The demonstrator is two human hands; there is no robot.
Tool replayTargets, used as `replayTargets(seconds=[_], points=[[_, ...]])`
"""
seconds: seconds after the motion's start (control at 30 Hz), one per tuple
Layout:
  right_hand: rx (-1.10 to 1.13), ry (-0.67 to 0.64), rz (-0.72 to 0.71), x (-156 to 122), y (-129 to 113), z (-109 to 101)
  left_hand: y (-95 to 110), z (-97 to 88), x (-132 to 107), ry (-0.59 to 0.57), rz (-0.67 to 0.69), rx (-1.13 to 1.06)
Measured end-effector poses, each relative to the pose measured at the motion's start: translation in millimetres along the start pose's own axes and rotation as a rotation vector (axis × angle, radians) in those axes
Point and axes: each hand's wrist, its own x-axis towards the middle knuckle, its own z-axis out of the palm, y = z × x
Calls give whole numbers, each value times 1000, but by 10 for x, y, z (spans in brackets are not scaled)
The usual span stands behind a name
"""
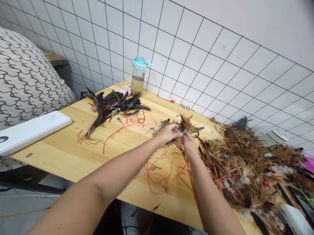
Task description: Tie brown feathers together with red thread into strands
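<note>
Both hands meet over the middle of the wooden table, at a small bunch of brown feathers. My left hand is closed, pinching the bunch near its base from the left. Just to its right, my right hand has its fingers closed at the same base; the exact grip is too small to make out. Beneath the hands, loose red strings trail across the wood. A large heap of brown feathers spreads beside my right forearm, with red ties among it.
A pile of black feathers lies at the back left, near a bottle with a blue lid. A white power bank rests at the left edge. A marker lies by the wire grid. A patterned cushion stands left.
</note>
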Motion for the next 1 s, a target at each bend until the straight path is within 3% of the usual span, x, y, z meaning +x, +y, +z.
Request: replayTargets(seconds=[0.33, 0.7, 0.8, 0.87, 1.0], points=[[-86, 81, -57, -55, 296, 126, -82, -64, 27, 35, 50, 297], [7, -66, -47, -135, 220, 135, -68, -44, 7, 76, 46, 357], [10, -45, -41, -119, 218, 133, -44, -80, 13, 64, 67, 368], [20, -9, -32, -109, 218, 120, -19, -122, 25, 103, 135, 357], [45, 3, -3, -99, 224, 103, 70, -219, 32, 290, 313, 471]])
